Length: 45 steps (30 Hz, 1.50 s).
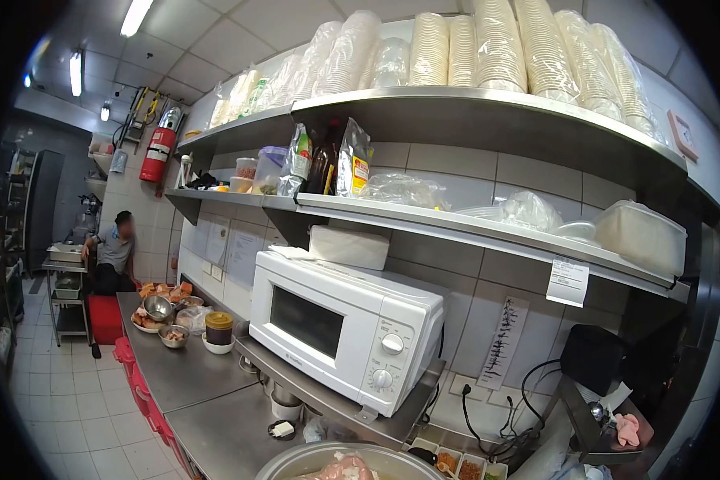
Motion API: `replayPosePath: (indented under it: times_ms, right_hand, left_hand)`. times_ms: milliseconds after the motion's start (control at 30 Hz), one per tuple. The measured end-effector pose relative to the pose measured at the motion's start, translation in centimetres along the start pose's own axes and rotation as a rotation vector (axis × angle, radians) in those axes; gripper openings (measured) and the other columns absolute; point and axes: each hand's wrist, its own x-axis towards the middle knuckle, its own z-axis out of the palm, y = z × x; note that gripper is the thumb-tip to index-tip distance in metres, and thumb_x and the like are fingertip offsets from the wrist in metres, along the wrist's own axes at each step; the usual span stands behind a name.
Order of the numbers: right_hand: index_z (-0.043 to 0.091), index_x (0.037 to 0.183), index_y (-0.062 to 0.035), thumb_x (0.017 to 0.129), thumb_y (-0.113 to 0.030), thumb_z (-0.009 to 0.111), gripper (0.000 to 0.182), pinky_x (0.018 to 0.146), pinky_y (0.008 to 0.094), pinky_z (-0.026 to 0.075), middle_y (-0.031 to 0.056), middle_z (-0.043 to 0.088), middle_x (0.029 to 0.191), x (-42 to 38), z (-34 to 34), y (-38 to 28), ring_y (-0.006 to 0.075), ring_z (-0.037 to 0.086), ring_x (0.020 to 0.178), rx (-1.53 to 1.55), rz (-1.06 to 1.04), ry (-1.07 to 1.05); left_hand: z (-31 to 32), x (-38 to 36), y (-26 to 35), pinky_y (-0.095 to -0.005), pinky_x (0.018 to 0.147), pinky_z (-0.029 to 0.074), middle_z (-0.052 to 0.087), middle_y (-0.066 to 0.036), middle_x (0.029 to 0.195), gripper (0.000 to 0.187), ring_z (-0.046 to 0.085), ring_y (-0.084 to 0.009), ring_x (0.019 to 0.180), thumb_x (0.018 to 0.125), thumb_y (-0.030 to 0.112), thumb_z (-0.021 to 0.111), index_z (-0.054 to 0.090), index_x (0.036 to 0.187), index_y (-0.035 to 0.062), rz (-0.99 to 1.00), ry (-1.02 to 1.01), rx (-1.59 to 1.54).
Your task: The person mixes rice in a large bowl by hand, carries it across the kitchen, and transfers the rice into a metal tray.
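Note:
Neither my left hand nor my right hand shows in the head view. At the bottom edge, a large metal pot (276, 468) holds pieces of pale pink meat (346, 468). Just behind it on the steel counter (216, 412) are a small dark dish with something white (281, 430) and a metal container (286, 406). A white microwave (348, 320) stands on a raised steel shelf, its door closed. Small trays of chopped ingredients (470, 467) lie to the right of the pot.
Bowls of food (174, 336) and a dark-lidded jar (218, 328) stand on the far counter. Steel shelves (488, 234) above hold wrapped cups (500, 44) and bags. Cables (488, 444) hang at right. Another person (114, 254) sits at far left near a cart (70, 300).

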Motion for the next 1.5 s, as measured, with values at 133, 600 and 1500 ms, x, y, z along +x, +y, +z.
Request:
replayPosePath:
  times_ms: [133, 600, 1500]
  right_hand:
    - [0.037, 0.114, -0.0051, 0.081, -0.011, 0.060, 0.041, 0.090, 0.0336, 0.036, 0.0093, 0.045, 0.108, 0.3, -0.3, 5.2, 0.0216, 0.043, 0.102, 0.224, 0.070, 0.057]
    - [0.020, 0.136, 0.0027, 0.076, -0.036, 0.070, 0.087, 0.085, 0.0378, 0.048, 0.0346, 0.047, 0.117, -4.8, -5.4, -5.9, 0.0376, 0.060, 0.095, -0.395, 0.447, -0.444]
    - [0.014, 0.139, -0.0046, 0.070, -0.016, 0.061, 0.084, 0.081, 0.0445, 0.046, 0.0300, 0.057, 0.092, -5.1, -2.4, 1.6, 0.0422, 0.058, 0.091, -0.678, 0.750, -0.337]
  left_hand:
    - [-0.2, -0.3, -1.4, -0.0379, 0.113, 0.008, 0.006, -0.008, 0.153, 0.071, 0.003, -0.0241, 0.140, 0.094, 0.056, 0.023, 0.010, 0.146, 0.0098, 0.014, 0.004, -0.031]
    - [-2.5, -1.6, -3.5, -0.0450, 0.113, 0.011, 0.016, -0.012, 0.151, 0.085, 0.008, -0.0331, 0.139, 0.085, 0.072, 0.016, 0.018, 0.145, 0.0114, -0.091, -0.147, 0.207]
    - [-2.7, -4.3, 3.9, -0.0396, 0.106, 0.027, 0.044, -0.023, 0.133, 0.071, 0.039, -0.0347, 0.126, 0.092, 0.058, 0.027, 0.045, 0.129, -0.0007, -0.047, -0.065, 0.110]
